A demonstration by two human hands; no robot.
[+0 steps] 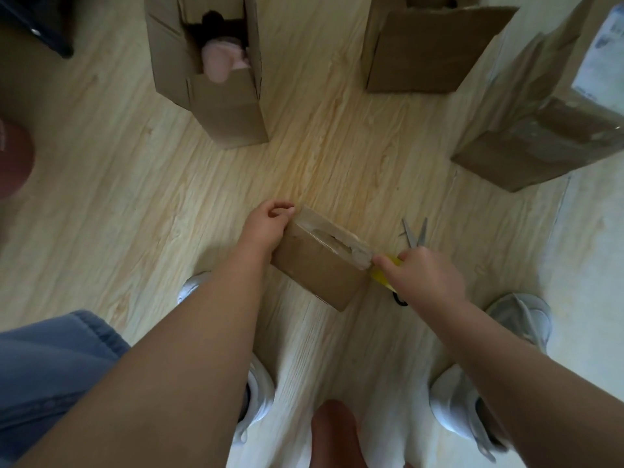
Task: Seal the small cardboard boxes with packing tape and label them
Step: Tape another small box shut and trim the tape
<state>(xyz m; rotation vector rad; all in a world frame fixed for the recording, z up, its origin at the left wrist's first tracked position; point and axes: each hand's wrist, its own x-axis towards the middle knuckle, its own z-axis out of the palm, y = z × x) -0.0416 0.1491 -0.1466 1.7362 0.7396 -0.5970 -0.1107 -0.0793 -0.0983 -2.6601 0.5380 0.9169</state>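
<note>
A small cardboard box [317, 271] stands on the wooden floor in front of me, clear tape wrinkled along its top seam. My left hand [266, 224] grips the box's left end, fingers curled over the corner. My right hand [423, 275] holds a yellow tape roll [383, 275] against the box's right end, thumb pressing near the corner. Most of the roll is hidden under that hand.
Scissors [415, 233] lie on the floor just behind my right hand. An open box [209, 79] with pink stuff stands at the back left, another open box [435, 49] at the back, and a taped, labelled box [540, 136] at the right. White shoes [520, 315] flank me.
</note>
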